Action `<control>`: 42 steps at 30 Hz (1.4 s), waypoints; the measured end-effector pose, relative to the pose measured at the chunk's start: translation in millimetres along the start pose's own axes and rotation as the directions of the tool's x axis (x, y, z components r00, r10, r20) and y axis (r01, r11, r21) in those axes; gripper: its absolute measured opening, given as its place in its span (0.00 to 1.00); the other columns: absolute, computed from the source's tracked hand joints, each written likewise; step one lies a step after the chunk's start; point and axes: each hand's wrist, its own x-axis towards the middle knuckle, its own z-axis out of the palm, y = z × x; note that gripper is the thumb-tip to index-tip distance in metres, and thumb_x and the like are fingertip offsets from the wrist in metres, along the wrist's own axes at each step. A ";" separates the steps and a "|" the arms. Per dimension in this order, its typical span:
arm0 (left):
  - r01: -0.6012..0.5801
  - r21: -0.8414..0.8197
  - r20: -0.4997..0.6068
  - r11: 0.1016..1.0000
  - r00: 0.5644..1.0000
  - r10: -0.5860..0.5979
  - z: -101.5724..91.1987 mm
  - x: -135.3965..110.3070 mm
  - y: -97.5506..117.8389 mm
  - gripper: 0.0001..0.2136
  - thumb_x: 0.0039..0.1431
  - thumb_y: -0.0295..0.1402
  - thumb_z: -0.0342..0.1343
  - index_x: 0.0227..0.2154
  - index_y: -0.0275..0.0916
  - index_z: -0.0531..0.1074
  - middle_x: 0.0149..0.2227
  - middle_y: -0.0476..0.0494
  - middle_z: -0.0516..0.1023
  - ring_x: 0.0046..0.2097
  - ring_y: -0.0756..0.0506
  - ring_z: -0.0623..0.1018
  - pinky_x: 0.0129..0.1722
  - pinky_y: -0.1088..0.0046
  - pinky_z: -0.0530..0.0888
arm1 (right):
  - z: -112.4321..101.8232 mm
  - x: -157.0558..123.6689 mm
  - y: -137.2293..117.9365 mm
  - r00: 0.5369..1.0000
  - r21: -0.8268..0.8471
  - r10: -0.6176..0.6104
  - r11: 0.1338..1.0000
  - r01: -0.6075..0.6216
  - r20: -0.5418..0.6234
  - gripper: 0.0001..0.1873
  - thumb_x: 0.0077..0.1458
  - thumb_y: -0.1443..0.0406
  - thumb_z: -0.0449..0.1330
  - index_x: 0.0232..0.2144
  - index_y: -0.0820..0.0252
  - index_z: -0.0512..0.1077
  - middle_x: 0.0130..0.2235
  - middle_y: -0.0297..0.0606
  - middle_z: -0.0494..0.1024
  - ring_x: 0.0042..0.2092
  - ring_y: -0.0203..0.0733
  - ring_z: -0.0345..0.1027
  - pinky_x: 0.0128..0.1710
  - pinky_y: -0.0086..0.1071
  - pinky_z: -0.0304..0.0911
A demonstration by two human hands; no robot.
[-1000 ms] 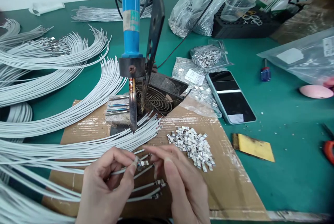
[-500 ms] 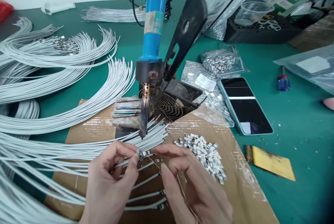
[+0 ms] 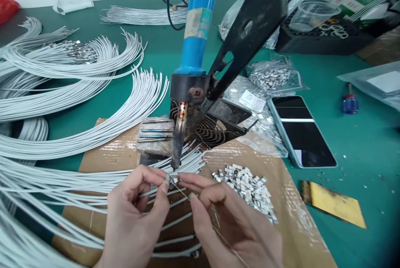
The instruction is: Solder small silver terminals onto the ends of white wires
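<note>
Just below the tip of a blue-handled soldering iron (image 3: 178, 151), my left hand (image 3: 137, 209) is closed in a pinch on a small white-and-silver connector (image 3: 175, 181). Its fingers hide most of that piece, so I cannot tell whether a cable is joined to it. My right hand (image 3: 231, 218) grips a thin strand of solder wire (image 3: 181, 192) between thumb and fingers. One end of the strand reaches the connector, and the rest trails below the palm. White cables (image 3: 125, 175) lie beneath and behind both hands. Loose connectors (image 3: 246, 187) are heaped to the right.
A black clamp arm (image 3: 250, 22) holds the iron over a cardboard sheet (image 3: 300, 226). Behind it sits a fan (image 3: 209, 128). A phone (image 3: 303, 130), a yellow sponge (image 3: 337, 203) and bags of small parts (image 3: 271, 74) lie right; cable bundles (image 3: 62, 145) fill the left.
The view has shifted slightly, moving the iron and bench items right in the picture. Both hands keep their holds, and the pinched connector now sits closer to the iron's tip.
</note>
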 end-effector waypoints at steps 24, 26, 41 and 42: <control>-0.112 0.104 -0.056 0.988 0.991 0.118 4.1 -3.2 -4.6 0.05 0.54 0.32 0.63 0.24 0.43 0.76 0.34 0.48 0.84 0.36 0.45 0.84 0.29 0.77 0.77 | 1.6 4.1 -3.3 0.998 0.058 0.052 0.997 -0.050 -0.031 0.12 0.60 0.69 0.63 0.25 0.53 0.71 0.45 0.39 0.89 0.46 0.45 0.86 0.40 0.27 0.78; -0.121 0.102 -0.057 0.987 0.990 0.127 4.2 -3.0 -4.5 0.05 0.54 0.32 0.63 0.24 0.43 0.76 0.34 0.47 0.84 0.36 0.44 0.84 0.28 0.77 0.77 | 1.4 4.7 -4.0 0.998 0.066 0.060 0.996 -0.058 -0.027 0.12 0.61 0.69 0.63 0.24 0.53 0.71 0.45 0.41 0.89 0.46 0.46 0.86 0.39 0.28 0.78; -0.166 0.160 -0.104 0.973 0.977 0.184 7.7 -3.6 -7.7 0.06 0.55 0.32 0.62 0.25 0.44 0.74 0.34 0.49 0.85 0.35 0.46 0.84 0.22 0.76 0.68 | 3.7 7.3 -5.5 0.995 0.066 0.092 0.994 -0.090 -0.030 0.12 0.59 0.69 0.64 0.24 0.54 0.71 0.45 0.42 0.89 0.46 0.48 0.86 0.36 0.28 0.79; -0.163 0.156 -0.107 0.974 0.978 0.180 8.1 -3.4 -7.1 0.06 0.55 0.32 0.62 0.24 0.44 0.74 0.34 0.49 0.85 0.34 0.46 0.83 0.21 0.75 0.67 | 3.7 7.6 -5.5 0.995 0.069 0.096 0.993 -0.094 -0.033 0.12 0.59 0.69 0.64 0.23 0.54 0.71 0.45 0.41 0.89 0.46 0.48 0.86 0.36 0.27 0.79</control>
